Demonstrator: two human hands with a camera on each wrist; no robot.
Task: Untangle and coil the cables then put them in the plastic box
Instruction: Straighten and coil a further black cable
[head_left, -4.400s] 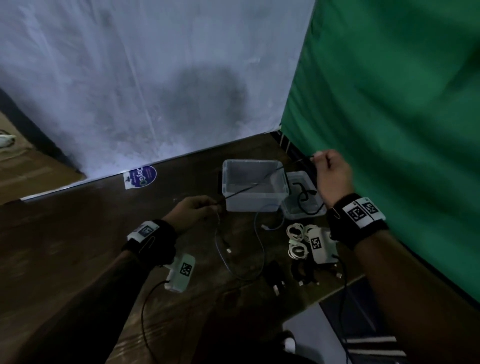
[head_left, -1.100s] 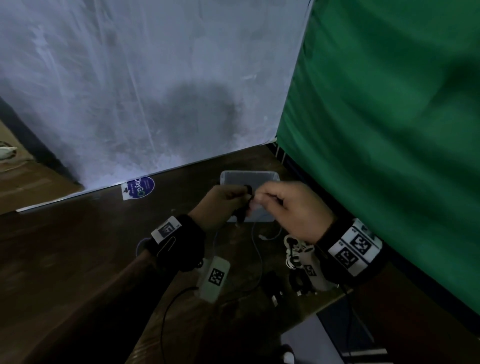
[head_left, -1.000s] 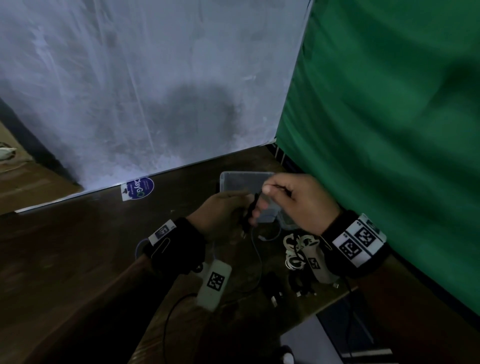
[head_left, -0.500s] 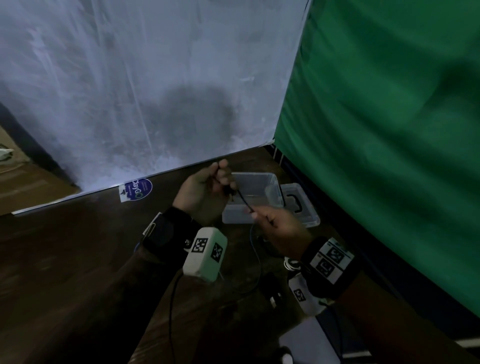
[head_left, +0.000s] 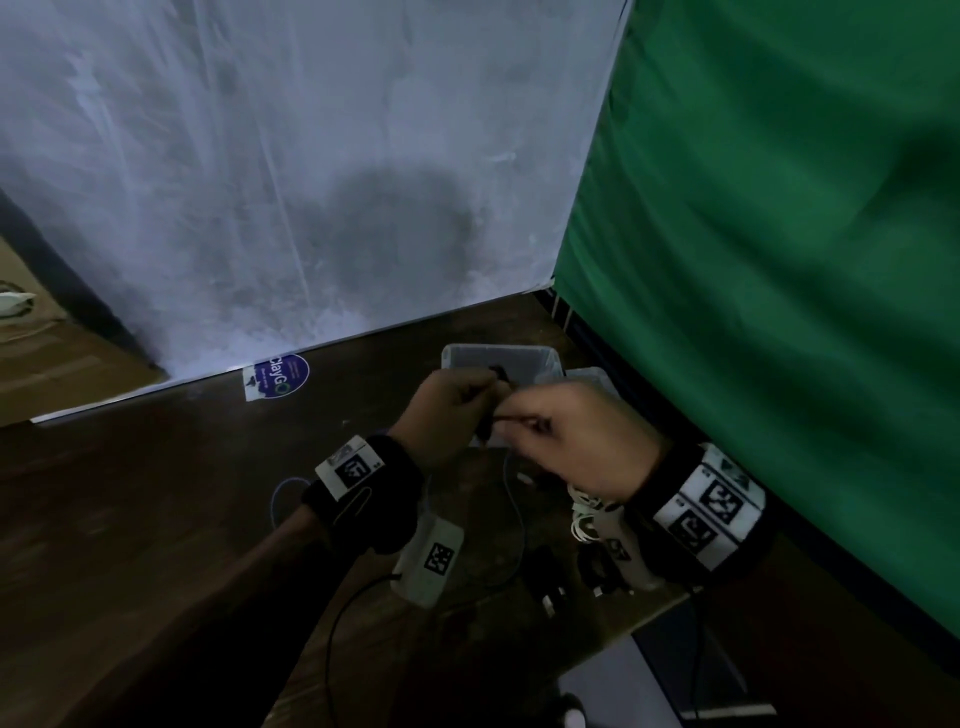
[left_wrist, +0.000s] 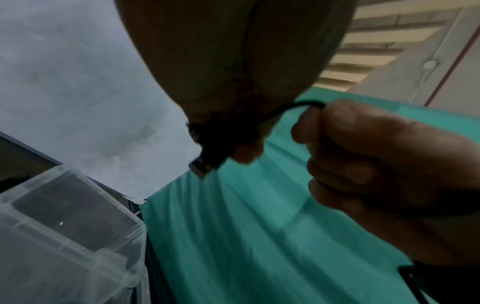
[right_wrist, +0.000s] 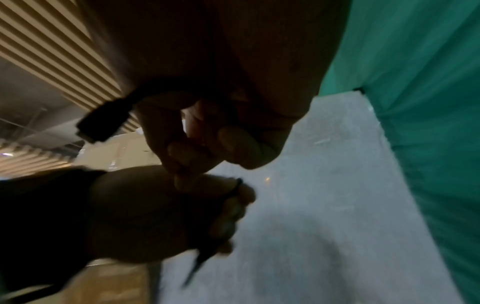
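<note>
Over the table, my left hand (head_left: 478, 402) and right hand (head_left: 524, 422) meet just in front of the clear plastic box (head_left: 540, 358). Both pinch one thin black cable (head_left: 496, 417). In the left wrist view its USB plug (left_wrist: 207, 158) hangs below my left fingers, and the cord (left_wrist: 293, 107) loops across to my right hand (left_wrist: 369, 160). The right wrist view has a second black plug (right_wrist: 103, 121) sticking out beside my right fingers, with the left hand (right_wrist: 155, 214) below them. How many loops are in the left hand is hidden.
The box lid (head_left: 597, 376) lies to the right of the box. On the dark wooden table (head_left: 156, 519) lie a thin loose cable (head_left: 514, 509), white coiled cables (head_left: 584, 525) and black pieces (head_left: 550, 582). A green curtain (head_left: 779, 260) hangs close on the right, a white sheet (head_left: 311, 182) behind.
Half a second ago my hands were apart with the cable stretched between them and the left hand raised. Now the left hand is lower and the right hand has come up against it.
</note>
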